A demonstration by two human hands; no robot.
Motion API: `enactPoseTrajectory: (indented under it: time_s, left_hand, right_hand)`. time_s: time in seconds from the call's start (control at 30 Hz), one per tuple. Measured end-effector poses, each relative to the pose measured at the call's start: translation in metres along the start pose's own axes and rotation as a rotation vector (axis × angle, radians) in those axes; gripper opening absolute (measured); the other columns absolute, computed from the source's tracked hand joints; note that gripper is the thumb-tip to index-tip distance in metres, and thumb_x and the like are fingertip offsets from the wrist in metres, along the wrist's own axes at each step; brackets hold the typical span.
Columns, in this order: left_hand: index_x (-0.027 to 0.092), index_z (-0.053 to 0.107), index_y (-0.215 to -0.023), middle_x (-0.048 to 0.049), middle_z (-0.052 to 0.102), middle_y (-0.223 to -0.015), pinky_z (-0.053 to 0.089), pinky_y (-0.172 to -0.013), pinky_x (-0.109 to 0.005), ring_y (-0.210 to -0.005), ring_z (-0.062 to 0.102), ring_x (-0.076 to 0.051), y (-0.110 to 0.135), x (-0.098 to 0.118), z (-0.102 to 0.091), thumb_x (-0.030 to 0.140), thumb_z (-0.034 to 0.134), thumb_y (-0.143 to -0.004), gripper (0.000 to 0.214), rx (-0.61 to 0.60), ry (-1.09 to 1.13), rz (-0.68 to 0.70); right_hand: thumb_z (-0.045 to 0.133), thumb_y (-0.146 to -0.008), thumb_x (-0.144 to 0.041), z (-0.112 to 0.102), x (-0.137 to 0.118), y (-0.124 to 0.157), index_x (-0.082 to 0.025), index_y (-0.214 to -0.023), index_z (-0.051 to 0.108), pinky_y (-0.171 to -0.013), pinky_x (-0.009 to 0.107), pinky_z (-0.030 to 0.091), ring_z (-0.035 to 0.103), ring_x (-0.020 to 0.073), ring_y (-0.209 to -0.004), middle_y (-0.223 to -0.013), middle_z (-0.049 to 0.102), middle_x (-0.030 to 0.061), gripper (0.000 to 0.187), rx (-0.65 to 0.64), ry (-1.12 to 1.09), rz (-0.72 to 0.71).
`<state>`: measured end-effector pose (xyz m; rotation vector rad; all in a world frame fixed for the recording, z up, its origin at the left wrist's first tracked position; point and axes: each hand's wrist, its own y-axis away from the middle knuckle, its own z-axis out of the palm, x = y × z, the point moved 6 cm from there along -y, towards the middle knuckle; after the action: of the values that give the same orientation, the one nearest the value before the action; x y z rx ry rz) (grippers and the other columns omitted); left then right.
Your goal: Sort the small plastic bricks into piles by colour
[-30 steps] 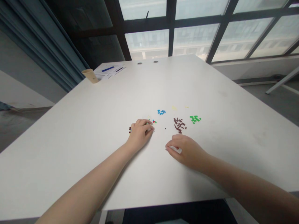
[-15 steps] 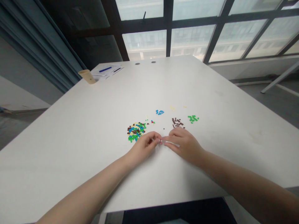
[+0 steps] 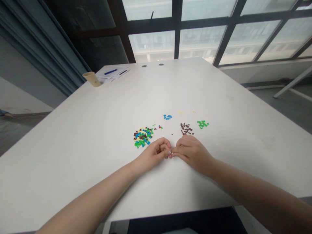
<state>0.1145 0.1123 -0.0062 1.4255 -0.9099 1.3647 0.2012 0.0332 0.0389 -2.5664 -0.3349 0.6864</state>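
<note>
A person's left hand [image 3: 154, 152] and right hand [image 3: 191, 154] have drawn together above a white table [image 3: 73, 156], and their fingertips [image 3: 170, 152] now meet in a tight pinch at the centre of the view. Something small and pale may sit between them, but the fingers hide it, so I cannot tell what they clamp. Just beyond the left fingers lies a mixed heap of tiny plastic bricks [image 3: 142, 137] in green, blue, yellow and brown. Just beyond the right fingers is a loose group of brown bricks [image 3: 186, 129], with green bricks [image 3: 202, 124] farther out on that side. Blue bricks [image 3: 167, 117] lie straight ahead of the fingertips. A tan paper cup [image 3: 92, 79] and papers [image 3: 113, 73] sit well beyond, toward the far corner.
</note>
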Motion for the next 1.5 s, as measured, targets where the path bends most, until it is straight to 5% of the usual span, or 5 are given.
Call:
enactPoseTrajectory:
  time_s: [0.5,0.8,1.03,1.27,1.5]
  left_hand:
    - [0.019,0.052,-0.082,0.0008,0.056,-0.069,0.035,-0.055,-0.022,-0.058,0.045,-0.010,0.008,0.031,-0.069,0.030,0.042,-0.084,0.014,0.571,-0.845,0.097]
    - [0.019,0.051,-0.083,0.0013,0.055,-0.070,0.036,-0.056,-0.022,-0.059,0.046,-0.010,0.004,0.022,-0.065,0.030,0.042,-0.084,0.014,0.522,-0.895,0.073]
    - [0.021,0.052,-0.086,-0.0008,0.058,-0.076,0.040,-0.061,-0.025,-0.065,0.050,-0.013,0.010,0.030,-0.087,0.028,0.042,-0.084,0.013,0.638,-0.980,0.108]
    - [0.020,0.060,-0.087,-0.0052,0.058,-0.089,0.043,-0.077,-0.032,-0.084,0.053,-0.018,0.005,0.029,-0.089,0.018,0.040,-0.080,0.021,0.569,-1.094,0.206]
    - [0.022,0.064,-0.087,-0.0062,0.057,-0.096,0.041,-0.076,-0.037,-0.089,0.052,-0.022,0.003,0.022,-0.070,0.024,0.047,-0.079,0.019,0.423,-1.264,0.093]
  right_hand:
    - [0.056,-0.082,-0.025,0.005,0.033,0.009,-0.022,-0.068,0.067,-0.068,0.031,0.022,0.049,0.0154,-0.076,-0.073,0.062,0.0012,0.018,-0.406,0.279,0.337]
    - [0.059,-0.080,-0.028,0.014,0.029,0.010,-0.022,-0.070,0.066,-0.071,0.031,0.023,0.051,0.0155,-0.077,-0.071,0.062,0.0000,0.013,-0.361,0.237,0.309]
    - [0.049,-0.082,-0.029,-0.031,0.051,0.006,-0.016,-0.066,0.060,-0.059,0.025,0.029,0.045,0.0108,-0.058,-0.062,0.054,0.0005,0.024,-0.260,0.081,0.406]
    - [0.052,-0.077,-0.031,-0.008,0.030,0.028,-0.016,-0.056,0.052,-0.051,0.022,0.029,0.037,0.0076,-0.051,-0.056,0.043,-0.0034,0.026,-0.770,-0.380,0.328]
    - [0.057,-0.072,-0.025,0.011,0.011,0.032,-0.016,-0.060,0.057,-0.052,0.022,0.030,0.044,0.0078,-0.054,-0.058,0.049,-0.0034,0.015,-0.786,-0.327,0.260]
